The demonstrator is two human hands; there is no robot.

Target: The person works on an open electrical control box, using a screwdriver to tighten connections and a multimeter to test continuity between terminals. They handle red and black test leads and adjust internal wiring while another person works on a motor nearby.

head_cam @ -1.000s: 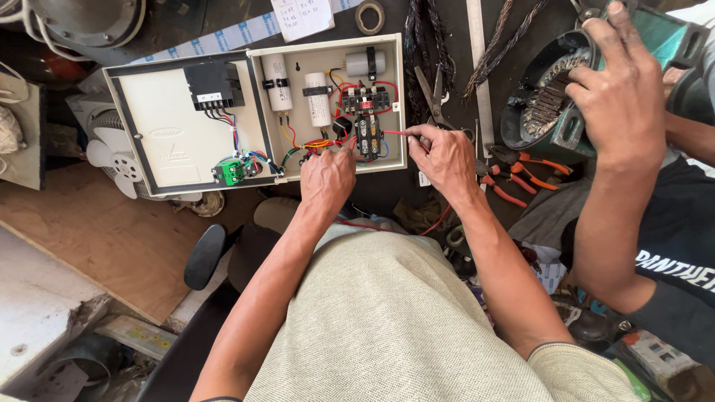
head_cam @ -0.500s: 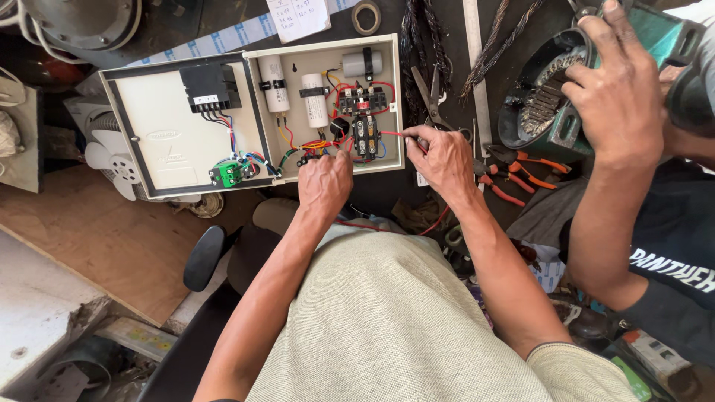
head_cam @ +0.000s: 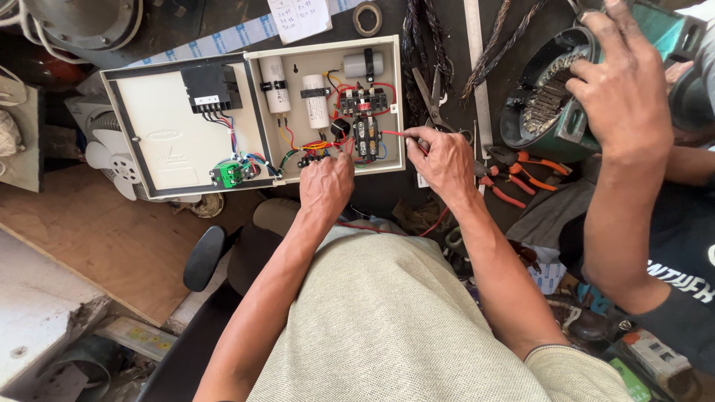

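Note:
An open cream control box (head_cam: 261, 63) lies in front of me, its lid (head_cam: 167, 141) swung left. Inside are two white cylinder capacitors (head_cam: 275, 83), a black relay block (head_cam: 365, 134) and coloured wires. My left hand (head_cam: 326, 182) rests at the box's lower edge, fingers closed on the bundle of wires there. My right hand (head_cam: 445, 158) sits just right of the box and pinches a red wire (head_cam: 393, 134) that runs to the relay block.
Another person's hand (head_cam: 622, 89) at the upper right rests on a green motor stator (head_cam: 547, 100). Orange-handled pliers (head_cam: 514, 175), scissors (head_cam: 428, 93) and twisted cables lie on the dark bench. A tape roll (head_cam: 367, 18) and paper note lie above the box.
My hands stay at the box with only small shifts. The other person's hand has shifted slightly on the stator.

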